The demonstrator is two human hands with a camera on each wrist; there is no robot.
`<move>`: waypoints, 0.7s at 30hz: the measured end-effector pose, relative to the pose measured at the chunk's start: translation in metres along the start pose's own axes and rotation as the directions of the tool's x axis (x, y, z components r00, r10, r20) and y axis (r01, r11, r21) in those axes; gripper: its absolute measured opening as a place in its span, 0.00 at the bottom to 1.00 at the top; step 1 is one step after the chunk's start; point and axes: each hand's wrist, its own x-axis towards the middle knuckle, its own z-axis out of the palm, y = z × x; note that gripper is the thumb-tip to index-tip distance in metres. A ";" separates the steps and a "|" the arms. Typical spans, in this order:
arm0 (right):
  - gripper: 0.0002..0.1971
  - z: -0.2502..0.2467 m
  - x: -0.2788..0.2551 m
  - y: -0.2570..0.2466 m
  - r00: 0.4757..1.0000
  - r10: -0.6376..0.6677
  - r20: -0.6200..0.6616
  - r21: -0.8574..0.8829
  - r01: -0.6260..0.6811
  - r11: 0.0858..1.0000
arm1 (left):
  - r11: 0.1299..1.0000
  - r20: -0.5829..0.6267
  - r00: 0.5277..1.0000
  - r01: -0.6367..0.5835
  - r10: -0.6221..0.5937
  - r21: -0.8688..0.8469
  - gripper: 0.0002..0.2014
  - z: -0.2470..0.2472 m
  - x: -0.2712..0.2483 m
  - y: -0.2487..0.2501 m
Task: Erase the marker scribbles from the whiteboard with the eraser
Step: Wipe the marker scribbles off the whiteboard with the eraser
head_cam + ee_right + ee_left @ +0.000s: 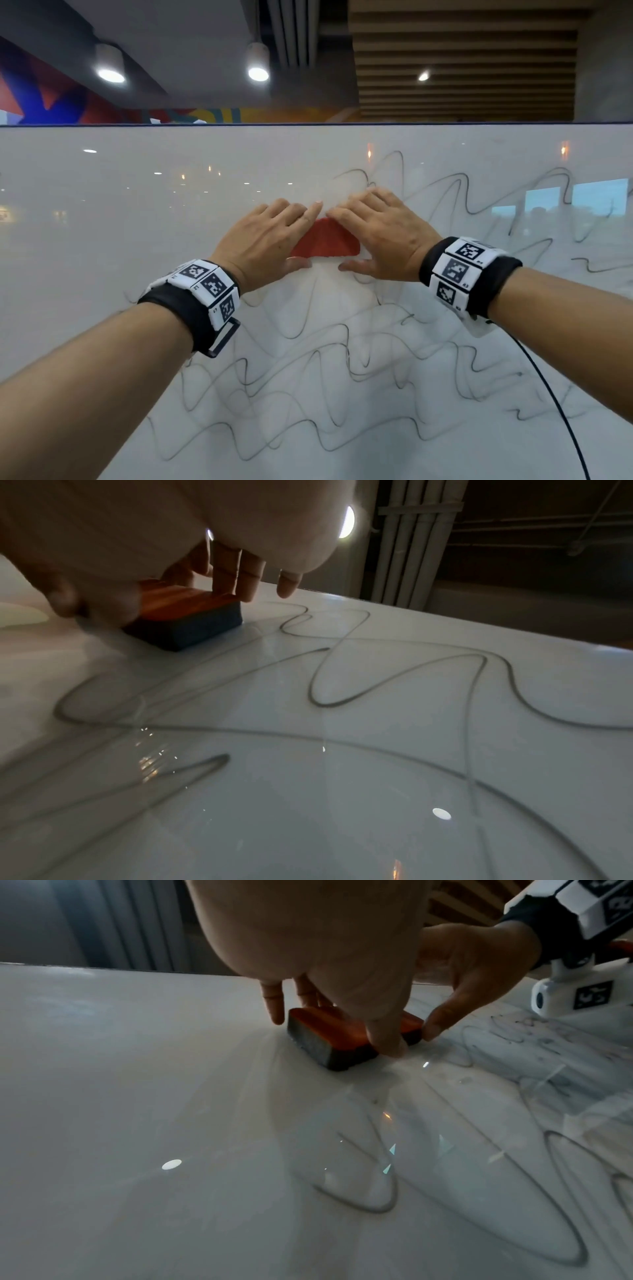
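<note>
A red-backed eraser (325,244) with a dark felt pad lies flat against the whiteboard (130,226), near its upper middle. My left hand (274,236) holds its left part, fingers over the top edge and thumb under the bottom edge. My right hand (373,229) holds its right part the same way. Black wavy marker scribbles (325,377) cover the board below and to the right of the eraser. The left wrist view shows the eraser (329,1034) between the left thumb and fingers, with the right hand (472,969) at its far end. In the right wrist view, the fingers rest on the eraser (192,607) beside scribbles (377,683).
The board's top edge (308,125) runs just above the hands. Left of the eraser the board surface (120,1096) shows no marks. A black cable (555,394) hangs from the right wristband across the lower right of the board.
</note>
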 end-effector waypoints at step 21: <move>0.31 -0.008 0.009 0.035 0.956 0.277 -0.099 0.055 -0.273 0.960 | 0.938 0.404 0.847 0.302 -0.346 0.169 0.69 -0.012 -0.009 -0.024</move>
